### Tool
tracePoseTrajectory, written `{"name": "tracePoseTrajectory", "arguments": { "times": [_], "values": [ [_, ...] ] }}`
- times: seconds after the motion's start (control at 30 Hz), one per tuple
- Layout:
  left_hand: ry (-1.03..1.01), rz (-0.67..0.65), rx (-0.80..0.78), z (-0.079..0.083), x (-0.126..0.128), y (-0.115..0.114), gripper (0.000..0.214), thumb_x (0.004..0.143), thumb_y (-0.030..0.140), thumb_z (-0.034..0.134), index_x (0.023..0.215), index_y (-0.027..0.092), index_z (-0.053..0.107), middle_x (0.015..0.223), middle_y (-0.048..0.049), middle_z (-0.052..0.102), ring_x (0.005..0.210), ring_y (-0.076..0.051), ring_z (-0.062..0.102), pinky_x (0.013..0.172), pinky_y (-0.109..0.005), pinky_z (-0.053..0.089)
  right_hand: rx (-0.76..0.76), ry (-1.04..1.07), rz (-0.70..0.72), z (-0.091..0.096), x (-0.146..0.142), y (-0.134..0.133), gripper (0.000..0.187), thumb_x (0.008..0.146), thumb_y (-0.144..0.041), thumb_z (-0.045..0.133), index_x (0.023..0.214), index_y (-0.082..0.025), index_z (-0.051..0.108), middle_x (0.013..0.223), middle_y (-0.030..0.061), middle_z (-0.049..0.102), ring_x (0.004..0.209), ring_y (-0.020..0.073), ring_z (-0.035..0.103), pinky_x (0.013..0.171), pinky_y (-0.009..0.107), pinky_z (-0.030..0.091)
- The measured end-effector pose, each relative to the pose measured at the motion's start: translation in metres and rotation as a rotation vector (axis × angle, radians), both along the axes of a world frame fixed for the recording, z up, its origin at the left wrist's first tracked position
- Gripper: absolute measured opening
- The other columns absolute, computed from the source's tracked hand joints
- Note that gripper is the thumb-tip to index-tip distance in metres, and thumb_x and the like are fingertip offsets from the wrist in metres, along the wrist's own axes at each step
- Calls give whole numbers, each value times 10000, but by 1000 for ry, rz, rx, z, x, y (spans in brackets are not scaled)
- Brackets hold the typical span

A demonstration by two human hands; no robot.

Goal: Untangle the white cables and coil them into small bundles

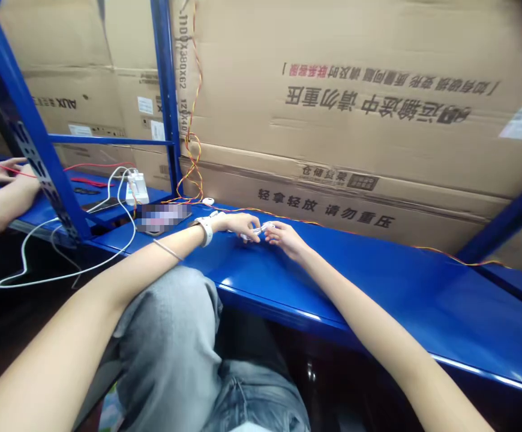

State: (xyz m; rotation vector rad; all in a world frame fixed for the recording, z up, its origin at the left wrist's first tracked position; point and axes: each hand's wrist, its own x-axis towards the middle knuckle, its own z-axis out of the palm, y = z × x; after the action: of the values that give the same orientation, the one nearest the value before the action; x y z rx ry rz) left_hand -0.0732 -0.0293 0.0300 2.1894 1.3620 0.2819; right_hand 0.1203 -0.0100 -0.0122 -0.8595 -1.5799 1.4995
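On the blue metal shelf [355, 282], the rear is bounded by a cardboard carton [378, 138], with a twisted red-yellow wire [193, 171] routed along its base. A white charger [137, 191] is located left. Between the hands, a small white item [255, 231] is pinched by the left hand [242, 224]; the right hand [287, 238] is held at its right end, fingers curled; whether it is gripped there cannot be told.

A small, slender white object [256, 230] with thin dark marks is held low over the glossy blue metal surface [342, 264] by the fingers of the left hand [240, 224], its far end set at the fingertips of the right hand [289, 239], its exact shape blurred and partly covered.
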Motion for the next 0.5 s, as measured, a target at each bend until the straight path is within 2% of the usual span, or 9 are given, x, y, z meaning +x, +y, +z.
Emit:
{"name": "tracePoseTrajectory", "arguments": {
  "times": [0.07, 0.23, 0.37, 0.5],
  "values": [
    [-42, -12, -66, 3, -5, -2, 461, 668, 377, 701, 1060, 173, 570, 812, -14, 679, 730, -156, 639, 622, -223, 469, -49, 12, -5, -3, 1, 1, 181, 698, -188, 687, 872, -173, 636, 709, 4, 632, 601, 94, 568, 549, 198, 419],
    [-48, 32, -123, 4, -9, -3, 392, 657, 333, 679, 997, 158, 594, 859, -31, 675, 759, -164, 651, 692, -254, 512, -73, 78, 39, -9, 0, -3, 394, 652, -111, 671, 1024, -229, 614, 768, -16, 656, 612, 92, 593, 555, 192, 439],
    [-90, 37, -247, 5, -8, -1, 437, 635, 337, 706, 1017, 173, 573, 903, -31, 667, 785, -179, 670, 728, -288, 542, -59, 54, -7, -12, -5, -4, 319, 680, -178, 688, 988, -230, 624, 775, -6, 664, 612, 96, 595, 535, 191, 435],
    [-4, -6, -319, 13, -2, 0, 360, 667, 394, 697, 930, 177, 581, 802, -18, 656, 752, -182, 674, 731, -305, 552, -23, 36, -19, -13, -6, -4, 239, 738, -331, 705, 931, -210, 633, 744, 0, 646, 611, 92, 577, 527, 186, 417]
  ]
}}
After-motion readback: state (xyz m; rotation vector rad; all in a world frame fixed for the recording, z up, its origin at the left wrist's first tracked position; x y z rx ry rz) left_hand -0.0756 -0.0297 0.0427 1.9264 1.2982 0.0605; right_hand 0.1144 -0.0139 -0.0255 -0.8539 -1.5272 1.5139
